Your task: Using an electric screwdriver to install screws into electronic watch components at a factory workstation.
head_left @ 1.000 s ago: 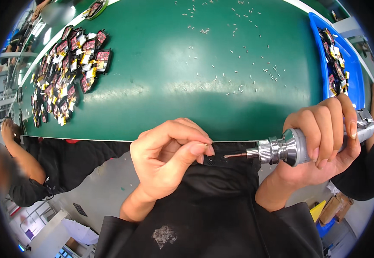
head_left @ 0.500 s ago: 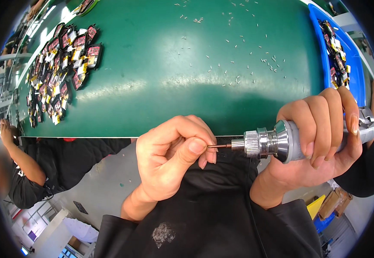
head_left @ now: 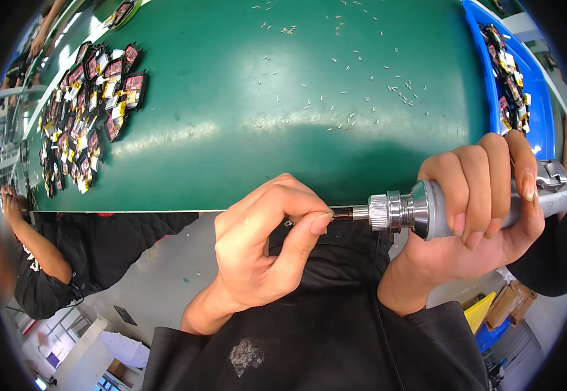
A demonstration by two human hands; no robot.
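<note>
My right hand [head_left: 485,195] wraps round the grey body of an electric screwdriver [head_left: 435,210], held level with its knurled metal collar pointing left. From the collar a thin dark bit [head_left: 346,216] reaches to the fingertips of my left hand [head_left: 264,244]. Thumb and forefinger of that hand are pinched together at the bit's end. Whatever sits between them is hidden by the fingertips. Both hands are in front of the near edge of the green table [head_left: 199,156]. Many small metal pins or screws [head_left: 350,120] lie scattered on its far middle part.
A heap of small black cases with red and yellow parts [head_left: 78,124] covers the table's left side. More such cases lie in a blue bin [head_left: 543,111] at the right, and one sits in a green tray [head_left: 141,5]. A person in black [head_left: 101,260] sits at the left.
My left hand has turned slightly, and its thumb and forefinger have closed together nearer the collar, hiding more of the bit. My right hand and the screwdriver have hardly moved.
</note>
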